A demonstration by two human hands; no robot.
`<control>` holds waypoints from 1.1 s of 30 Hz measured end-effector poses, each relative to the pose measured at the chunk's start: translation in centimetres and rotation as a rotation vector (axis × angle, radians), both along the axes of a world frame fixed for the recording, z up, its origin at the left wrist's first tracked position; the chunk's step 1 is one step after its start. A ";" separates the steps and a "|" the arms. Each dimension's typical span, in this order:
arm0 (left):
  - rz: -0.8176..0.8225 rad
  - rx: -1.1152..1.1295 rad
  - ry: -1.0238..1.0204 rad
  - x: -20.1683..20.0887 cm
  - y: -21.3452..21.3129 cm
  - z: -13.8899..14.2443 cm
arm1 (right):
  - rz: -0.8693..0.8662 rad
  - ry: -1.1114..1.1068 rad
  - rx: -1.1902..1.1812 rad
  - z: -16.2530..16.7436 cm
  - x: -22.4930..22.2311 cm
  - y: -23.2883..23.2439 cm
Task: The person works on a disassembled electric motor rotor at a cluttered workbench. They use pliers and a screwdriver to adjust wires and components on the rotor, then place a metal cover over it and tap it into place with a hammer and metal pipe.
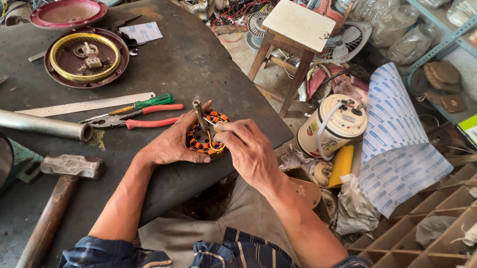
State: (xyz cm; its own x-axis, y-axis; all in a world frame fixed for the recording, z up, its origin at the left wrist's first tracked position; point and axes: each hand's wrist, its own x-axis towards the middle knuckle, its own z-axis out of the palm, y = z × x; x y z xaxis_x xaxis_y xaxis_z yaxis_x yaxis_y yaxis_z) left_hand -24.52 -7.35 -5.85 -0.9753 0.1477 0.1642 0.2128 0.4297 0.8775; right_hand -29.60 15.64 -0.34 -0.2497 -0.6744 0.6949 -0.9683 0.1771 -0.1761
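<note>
Head view: left hand (169,146) cupped around wound motor stator (207,135) at worktop's (186,58) near right edge, right hand (246,147) pinching its yellow wire (212,144). Pliers (134,120) and screwdriver (141,104) just behind, hammer (54,196) at near left.

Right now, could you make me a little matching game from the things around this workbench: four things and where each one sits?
Things:
1. hammer
2. screwdriver
3. wooden stool
4. motor winding

Places:
A. between both hands
B. on the floor beyond the bench
C. bench's near left edge
D. just above the pliers

Pairs: 1-C, 2-D, 3-B, 4-A
</note>
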 end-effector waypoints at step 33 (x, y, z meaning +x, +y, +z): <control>-0.019 0.065 0.019 -0.1 0.0 -0.1 | 0.000 -0.032 -0.037 0.9 -0.3 -0.2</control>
State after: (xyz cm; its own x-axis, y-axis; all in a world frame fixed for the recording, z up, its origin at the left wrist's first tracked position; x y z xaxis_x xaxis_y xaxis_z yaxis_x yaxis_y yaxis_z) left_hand -24.65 -7.33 -5.93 -0.9691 0.1550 0.1921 0.2370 0.3677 0.8992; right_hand -29.93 15.45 0.54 -0.2724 -0.6482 0.7111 -0.9620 0.1695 -0.2140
